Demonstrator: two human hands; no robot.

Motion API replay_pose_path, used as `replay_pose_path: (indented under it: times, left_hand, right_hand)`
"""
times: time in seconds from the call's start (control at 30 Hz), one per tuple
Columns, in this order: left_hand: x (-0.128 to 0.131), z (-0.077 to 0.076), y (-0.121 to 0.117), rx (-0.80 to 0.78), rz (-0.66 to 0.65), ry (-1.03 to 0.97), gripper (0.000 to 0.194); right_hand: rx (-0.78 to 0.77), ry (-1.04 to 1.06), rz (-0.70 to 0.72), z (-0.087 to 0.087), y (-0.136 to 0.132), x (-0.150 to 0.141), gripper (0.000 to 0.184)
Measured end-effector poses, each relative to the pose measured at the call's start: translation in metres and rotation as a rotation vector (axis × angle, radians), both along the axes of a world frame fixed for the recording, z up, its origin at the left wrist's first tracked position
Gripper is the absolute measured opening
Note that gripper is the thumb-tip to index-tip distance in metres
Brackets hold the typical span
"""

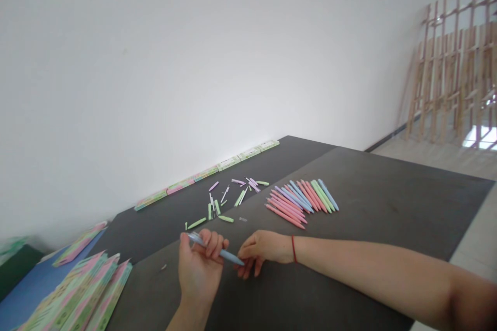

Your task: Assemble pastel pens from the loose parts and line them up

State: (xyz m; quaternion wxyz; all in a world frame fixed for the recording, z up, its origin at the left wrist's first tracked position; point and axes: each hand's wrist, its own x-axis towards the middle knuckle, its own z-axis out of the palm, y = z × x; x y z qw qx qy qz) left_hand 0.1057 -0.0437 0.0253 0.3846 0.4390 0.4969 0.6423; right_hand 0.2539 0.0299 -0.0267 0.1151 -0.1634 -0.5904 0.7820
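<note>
My left hand (pixel 204 264) is wrapped round a light blue pen (pixel 231 257), which tilts down to the right with its clear end by my thumb. At the pen's pointed end, the curled fingers of my right hand (pixel 258 253) meet the tip. A red cord circles my right wrist. Past my hands lie loose green pen barrels (pixel 197 223), purple pen parts (pixel 238 181) and thin white refills (pixel 225 194). To the right, several whole pens (pixel 287 209) in pink, purple, blue and green lie in a row.
Flat patterned packs (pixel 180 185) line the dark table (pixel 373 201) along the white wall. More patterned packs (pixel 91 289) are stacked at the near left, beside a blue surface (pixel 21 289) and a dark green box (pixel 19 269). Wooden racks (pixel 446 77) stand at the far right.
</note>
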Motion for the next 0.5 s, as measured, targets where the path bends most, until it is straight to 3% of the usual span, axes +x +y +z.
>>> replay_pose_path:
  times: [0.1, 0.5]
  left_hand:
    - [-0.003, 0.007, -0.004, 0.004, -0.046, -0.269, 0.044]
    - [-0.006, 0.019, -0.009, -0.018, -0.064, -0.623, 0.047]
  right_hand:
    - [0.009, 0.02, -0.008, -0.002, 0.0, -0.001, 0.041]
    - [0.025, 0.015, -0.043, -0.005, 0.0, -0.004, 0.035]
